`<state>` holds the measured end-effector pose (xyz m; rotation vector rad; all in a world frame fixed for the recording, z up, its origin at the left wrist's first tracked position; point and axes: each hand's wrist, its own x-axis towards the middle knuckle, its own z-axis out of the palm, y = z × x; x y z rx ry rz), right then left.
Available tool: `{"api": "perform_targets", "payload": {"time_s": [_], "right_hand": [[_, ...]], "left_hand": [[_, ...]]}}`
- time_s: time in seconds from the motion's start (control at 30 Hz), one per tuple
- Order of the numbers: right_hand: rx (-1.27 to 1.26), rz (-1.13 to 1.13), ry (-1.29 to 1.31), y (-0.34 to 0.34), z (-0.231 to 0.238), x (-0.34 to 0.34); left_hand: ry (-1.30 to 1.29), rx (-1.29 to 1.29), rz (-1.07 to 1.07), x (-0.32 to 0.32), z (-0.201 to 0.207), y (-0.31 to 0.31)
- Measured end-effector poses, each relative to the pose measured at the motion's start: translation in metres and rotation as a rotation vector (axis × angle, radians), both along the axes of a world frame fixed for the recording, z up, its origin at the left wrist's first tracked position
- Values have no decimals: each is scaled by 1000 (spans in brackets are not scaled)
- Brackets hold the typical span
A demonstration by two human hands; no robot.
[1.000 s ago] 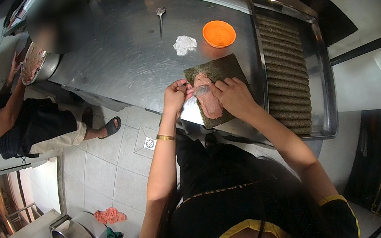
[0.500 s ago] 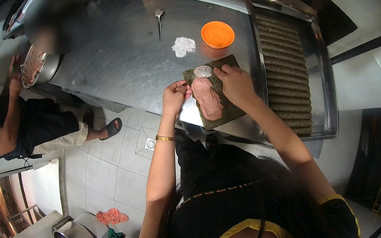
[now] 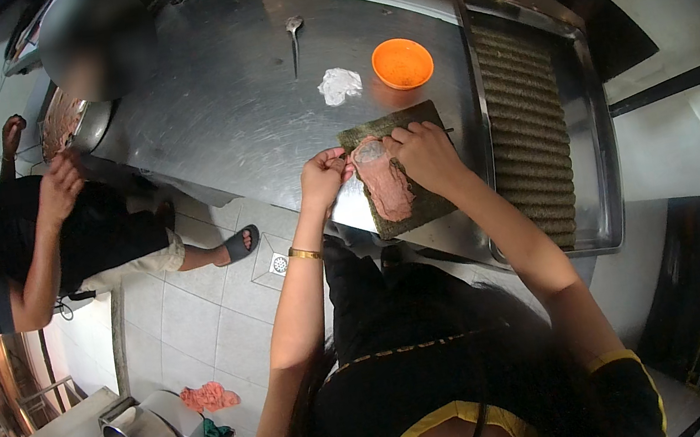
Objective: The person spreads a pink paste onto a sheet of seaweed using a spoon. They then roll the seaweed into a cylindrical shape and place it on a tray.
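Note:
A dark green seaweed sheet (image 3: 436,206) lies on the steel table near its front edge. Pink minced paste (image 3: 387,190) covers a long strip of it. My right hand (image 3: 427,155) is closed around a spoon (image 3: 369,151), whose bowl rests against the far end of the paste. Its handle is mostly hidden by my fingers. At the sheet's left edge my left hand (image 3: 324,176) is closed in a pinch on the seaweed.
Beyond the sheet are an orange bowl (image 3: 402,63), a crumpled white piece (image 3: 340,86) and another spoon (image 3: 295,45). A metal tray (image 3: 589,114) of seaweed rolls (image 3: 524,124) stands at right. At far left, a co-worker (image 3: 20,237) stands by a metal bowl (image 3: 94,127) of pink paste.
The spoon in my right hand has moved toward me and slightly left, onto the paste. My left hand stays at the sheet's edge. The co-worker's hands have come apart and away from the bowl.

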<state>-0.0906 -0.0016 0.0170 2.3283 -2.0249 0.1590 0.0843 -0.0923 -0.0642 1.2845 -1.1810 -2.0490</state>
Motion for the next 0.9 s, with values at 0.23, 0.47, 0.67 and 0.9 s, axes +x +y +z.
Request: {"api": "perform_targets", "payload": {"time_s": [0.23, 0.47, 0.67, 0.9], "right_hand": [[35, -166, -204, -11, -11, -7], [-66, -233, -332, -3, 2, -22], [-51, -19, -101, 5, 0, -23], [-117, 57, -61, -23, -13, -18]], "left_hand": [[-32, -33, -57, 0, -1, -1], [-31, -40, -31, 4, -1, 5], [-6, -57, 46, 2, -6, 8], [-1, -77, 151, -4, -5, 11]]}}
